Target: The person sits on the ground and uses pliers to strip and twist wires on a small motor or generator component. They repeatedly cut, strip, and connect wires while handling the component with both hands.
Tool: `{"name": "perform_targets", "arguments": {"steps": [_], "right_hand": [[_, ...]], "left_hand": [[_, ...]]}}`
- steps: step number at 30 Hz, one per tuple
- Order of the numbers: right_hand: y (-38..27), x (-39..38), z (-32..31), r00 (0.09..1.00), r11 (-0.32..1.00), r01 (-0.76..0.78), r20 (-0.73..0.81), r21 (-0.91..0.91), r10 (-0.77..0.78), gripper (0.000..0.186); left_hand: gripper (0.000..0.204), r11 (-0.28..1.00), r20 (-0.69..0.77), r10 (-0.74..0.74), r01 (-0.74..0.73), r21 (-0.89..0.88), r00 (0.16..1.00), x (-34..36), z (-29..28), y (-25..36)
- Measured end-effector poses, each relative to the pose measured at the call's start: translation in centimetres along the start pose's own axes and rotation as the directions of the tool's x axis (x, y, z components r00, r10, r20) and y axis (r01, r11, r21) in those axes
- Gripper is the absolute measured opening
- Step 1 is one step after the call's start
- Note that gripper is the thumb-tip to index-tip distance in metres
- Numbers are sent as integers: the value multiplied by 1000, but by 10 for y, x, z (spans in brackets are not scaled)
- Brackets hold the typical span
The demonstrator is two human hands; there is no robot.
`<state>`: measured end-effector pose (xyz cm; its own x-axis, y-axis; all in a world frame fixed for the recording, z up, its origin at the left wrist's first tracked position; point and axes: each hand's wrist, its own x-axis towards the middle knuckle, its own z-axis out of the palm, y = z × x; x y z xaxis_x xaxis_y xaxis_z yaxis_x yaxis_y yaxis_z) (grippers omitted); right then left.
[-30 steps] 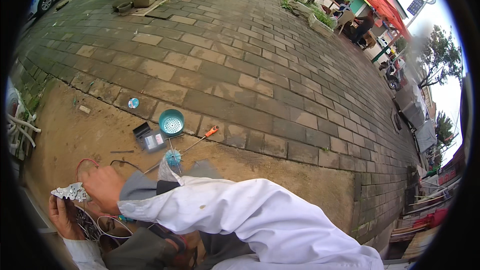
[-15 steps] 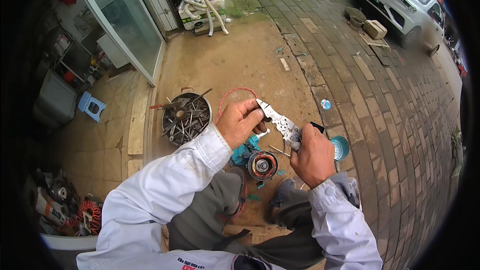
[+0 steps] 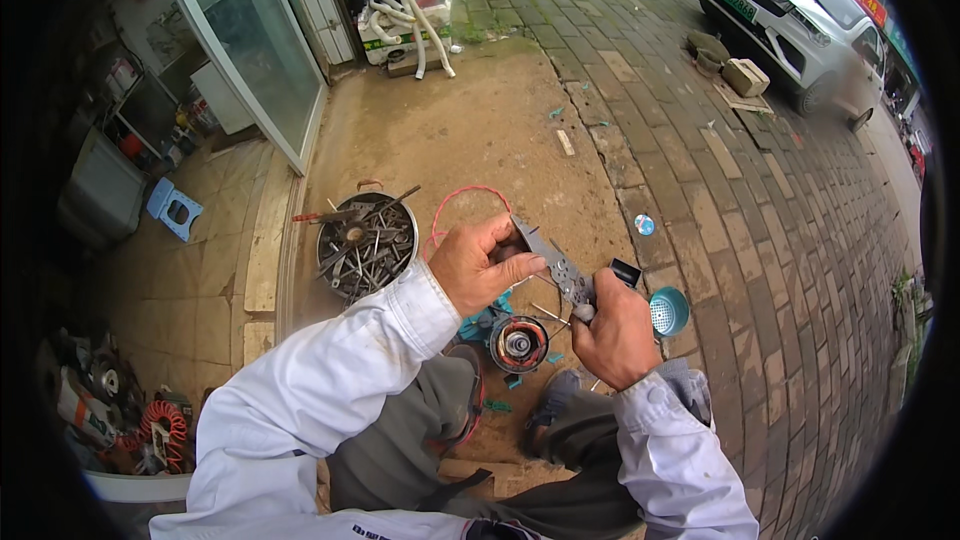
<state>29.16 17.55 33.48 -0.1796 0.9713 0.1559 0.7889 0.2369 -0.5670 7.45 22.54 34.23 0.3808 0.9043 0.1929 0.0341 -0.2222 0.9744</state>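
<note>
Fingers of the right hand clamp a flat metal tool above the brown ground, near its right edge, while the left hand touches the tool's other end, its grip unclear.

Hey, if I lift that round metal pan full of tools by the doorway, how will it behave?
The pan is probably heavy for its size, being heaped with metal tools. Looking metallic, it should stay stiff. Tools jutting past its rim might snag or slide out if it tilts.
</note>
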Motion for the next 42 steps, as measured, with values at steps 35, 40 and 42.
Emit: {"name": "perform_targets", "arguments": {"steps": [35,40,42], "right_hand": [[-26,-1,1,997,938,-71,18,339,69,21],[0,9,-21,937,738,-167,-127,654,324,11],[9,11,-32,907,636,-198,-106,746,408,14]], "left_hand": [[40,866,-168,317,-212,454,933,-1,-7,18],[37,883,-242,123,5,470,963,-10,-16,22],[34,924,-256,62,42,381,965,-9,-15,23]]}}
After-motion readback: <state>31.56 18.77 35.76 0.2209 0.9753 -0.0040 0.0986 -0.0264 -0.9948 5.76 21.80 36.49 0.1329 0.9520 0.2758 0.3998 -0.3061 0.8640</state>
